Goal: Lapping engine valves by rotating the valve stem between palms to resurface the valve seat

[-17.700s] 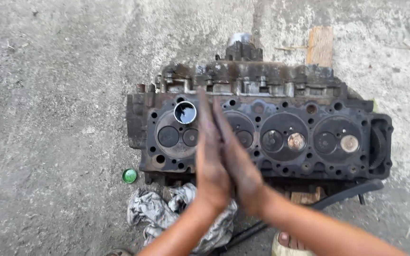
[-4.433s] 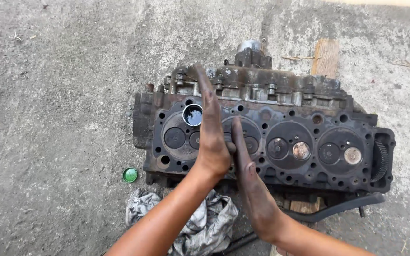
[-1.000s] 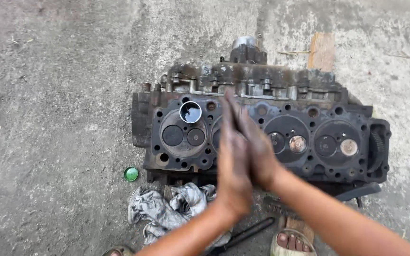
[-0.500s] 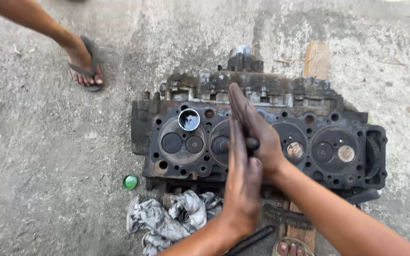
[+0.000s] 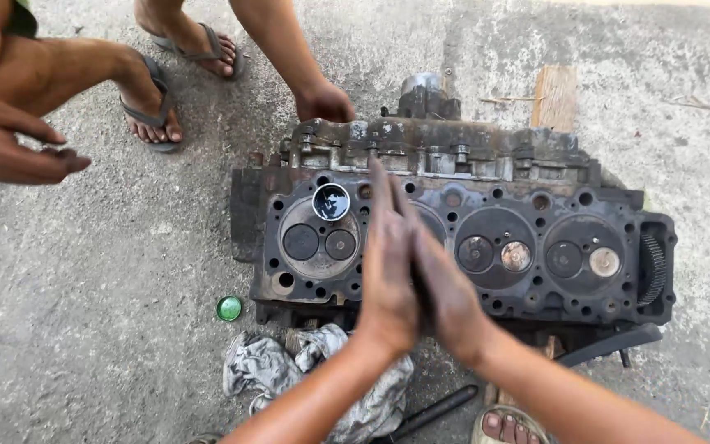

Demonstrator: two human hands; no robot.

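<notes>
A rusty, oily cylinder head lies face up on the concrete, its round chambers and valves showing. My left hand and my right hand are pressed palm to palm over the second chamber from the left. A thin dark stick is clamped between the palms and is almost fully hidden. My left fingertips reach further up than the right ones. A small round cup with dark shiny contents sits on the head just left of my hands.
Another person crouches at the far left, one hand on the head's far edge, the other hand held up, sandalled feet close by. A green cap, a grey rag, a black tool and a wooden block lie around.
My palms have slid against each other, the left hand moving forward. The other person has come closer and put a hand on the head's far edge.
</notes>
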